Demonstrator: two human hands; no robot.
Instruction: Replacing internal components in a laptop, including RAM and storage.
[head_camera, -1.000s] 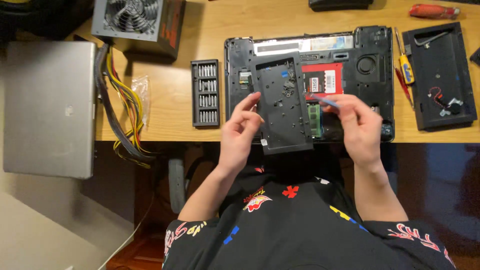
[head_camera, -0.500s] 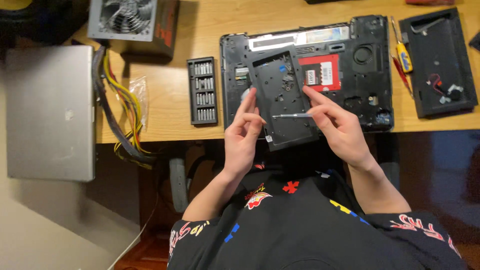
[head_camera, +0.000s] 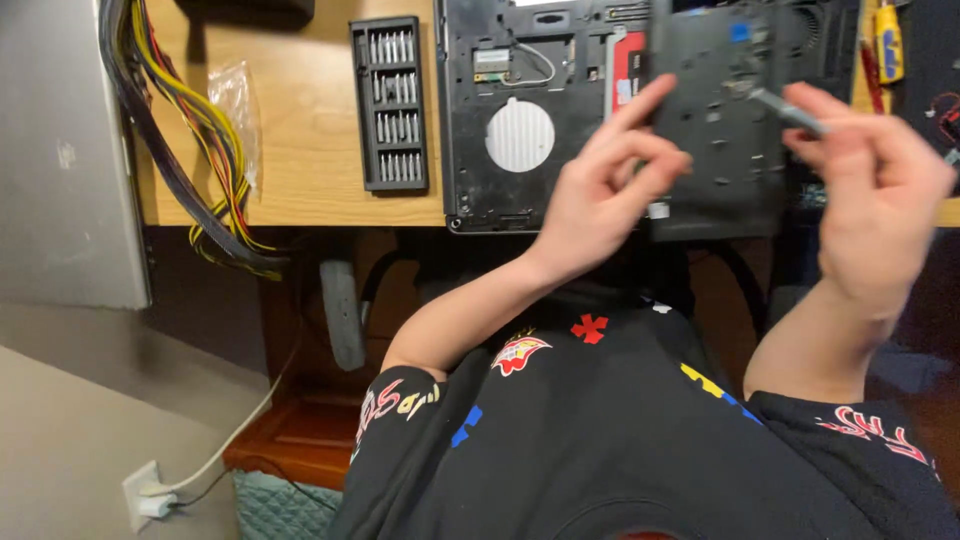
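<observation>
My left hand (head_camera: 605, 190) grips the left edge of a black plastic laptop bottom cover panel (head_camera: 725, 130), holding it up above the table edge. My right hand (head_camera: 870, 185) holds a slim grey screwdriver (head_camera: 790, 110), its tip touching the upper part of the panel. Behind them on the wooden table (head_camera: 300, 150) lies the opened black laptop base (head_camera: 520, 130), underside up, showing a round silver patch, a small wireless card and a red-labelled drive partly hidden by the panel.
A black tray of screwdriver bits (head_camera: 391, 104) lies left of the laptop. A bundle of yellow and black power cables (head_camera: 190, 150) hangs over the table edge beside a clear plastic bag (head_camera: 236, 110). A grey metal case (head_camera: 60, 150) stands far left. A yellow-handled tool (head_camera: 886, 40) lies at upper right.
The view has closed in and shifted. The panel has moved right, off the laptop's left half, uncovering the round silver patch. My right hand now holds the screwdriver higher, at the panel's upper part.
</observation>
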